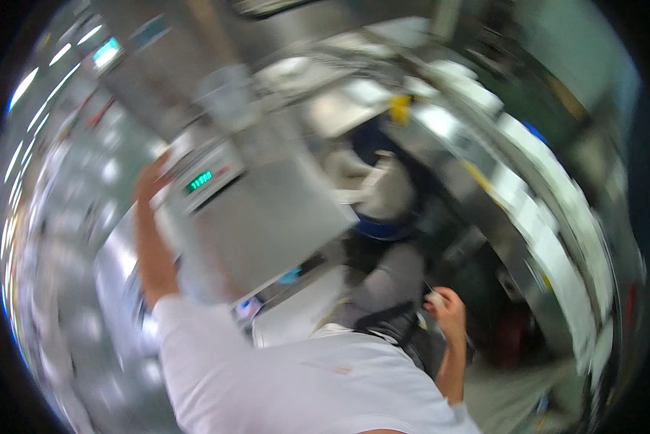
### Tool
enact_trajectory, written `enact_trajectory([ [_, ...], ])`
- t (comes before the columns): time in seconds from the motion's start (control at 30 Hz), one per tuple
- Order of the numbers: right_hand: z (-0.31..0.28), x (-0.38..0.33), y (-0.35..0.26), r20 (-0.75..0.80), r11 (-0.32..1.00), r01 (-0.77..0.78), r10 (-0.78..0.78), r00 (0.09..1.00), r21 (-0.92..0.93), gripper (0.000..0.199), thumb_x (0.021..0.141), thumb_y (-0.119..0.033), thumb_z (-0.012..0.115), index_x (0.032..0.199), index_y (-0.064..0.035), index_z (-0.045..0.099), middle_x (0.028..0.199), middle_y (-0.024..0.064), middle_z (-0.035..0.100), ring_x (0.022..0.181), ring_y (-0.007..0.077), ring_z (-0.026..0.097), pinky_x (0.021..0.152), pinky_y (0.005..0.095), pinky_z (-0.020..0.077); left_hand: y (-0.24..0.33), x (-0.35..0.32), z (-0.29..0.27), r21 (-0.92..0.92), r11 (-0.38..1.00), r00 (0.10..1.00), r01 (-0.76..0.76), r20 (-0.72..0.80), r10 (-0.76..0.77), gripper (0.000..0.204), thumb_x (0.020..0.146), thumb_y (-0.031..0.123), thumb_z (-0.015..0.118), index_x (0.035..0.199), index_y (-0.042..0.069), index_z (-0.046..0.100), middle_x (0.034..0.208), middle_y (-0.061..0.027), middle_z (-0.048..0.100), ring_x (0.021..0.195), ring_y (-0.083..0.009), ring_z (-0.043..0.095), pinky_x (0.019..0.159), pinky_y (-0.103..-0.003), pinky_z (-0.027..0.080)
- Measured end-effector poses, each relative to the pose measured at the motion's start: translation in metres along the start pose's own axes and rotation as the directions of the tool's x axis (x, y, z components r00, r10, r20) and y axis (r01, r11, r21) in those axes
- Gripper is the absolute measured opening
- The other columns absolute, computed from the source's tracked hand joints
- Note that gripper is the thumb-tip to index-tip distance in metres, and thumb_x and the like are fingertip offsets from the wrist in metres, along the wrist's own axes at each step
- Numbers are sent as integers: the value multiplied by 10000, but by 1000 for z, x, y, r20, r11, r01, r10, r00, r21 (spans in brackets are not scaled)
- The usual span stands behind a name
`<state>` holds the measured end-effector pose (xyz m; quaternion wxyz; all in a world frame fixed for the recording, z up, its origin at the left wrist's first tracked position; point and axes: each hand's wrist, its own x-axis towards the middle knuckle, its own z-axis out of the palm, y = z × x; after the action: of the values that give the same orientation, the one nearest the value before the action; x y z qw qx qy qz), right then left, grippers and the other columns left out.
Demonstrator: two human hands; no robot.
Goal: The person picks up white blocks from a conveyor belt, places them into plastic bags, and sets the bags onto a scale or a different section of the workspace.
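When using the left hand [152,178] with the scale [281,213] just to its right, go softly around the green display [200,181]; too blurry to tell if gripping. Leave the right hand [449,311] well apart, curled; cannot tell if empty.

Weighing plate [278,220]: metal, smooth, dull satin sheen
Display housing [221,173]: hard plastic by my look, smooth
Tub [229,98]: see-through plastic — too blurred for me to call gloss
Shirt [303,380]: matt cloth, soft-looking
Trousers [391,283]: matt cloth — weave too blurred on my feed
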<state>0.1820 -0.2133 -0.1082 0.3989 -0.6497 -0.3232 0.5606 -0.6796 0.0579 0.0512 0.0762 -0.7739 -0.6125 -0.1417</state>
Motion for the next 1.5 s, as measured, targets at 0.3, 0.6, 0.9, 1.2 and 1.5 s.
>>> enact_trajectory([
  [0.3,20,51,-40,-5,959,172,-178,984,-224,315,973,-249,714,1148,7,660,901,105,758,789,187,728,729,347,550,219,81,1,-417,786,806,457,-180,-564,716,836,133,795,1488,15,525,1449,-163,584,1273,-289,616,1086,-417,494],
  [0.6,32,38,-45,-15,954,297,-297,955,35,256,969,-231,722,1114,-30,660,866,58,732,721,129,671,651,292,532,439,70,-32,-822,559,965,111,-46,-258,837,735,136,836,1487,-2,494,1375,-175,593,1202,-283,641,1038,-422,529],
  [0.9,68,10,-113,88,735,450,-564,821,507,540,905,-123,789,1381,-22,554,1280,150,647,1196,236,645,1014,347,553,638,69,8,-882,293,746,370,470,473,867,683,112,870,1457,-2,497,1267,-129,608,1093,-217,637,983,-338,528],
  [1.2,24,-9,-90,-218,886,428,-389,895,175,347,934,-41,722,1260,-13,606,1108,97,694,1015,156,664,904,324,553,675,52,68,-849,159,639,505,491,592,675,889,96,827,1452,-9,469,1281,-128,609,1199,-209,611,1049,-357,515],
  [1.5,36,6,-59,-165,865,330,-288,943,378,309,947,-70,735,1226,7,627,1039,85,716,960,140,683,855,306,564,663,47,102,-835,123,622,537,490,611,514,915,-5,778,1343,-16,492,1163,-118,686,1075,-163,666,962,-295,550],
])
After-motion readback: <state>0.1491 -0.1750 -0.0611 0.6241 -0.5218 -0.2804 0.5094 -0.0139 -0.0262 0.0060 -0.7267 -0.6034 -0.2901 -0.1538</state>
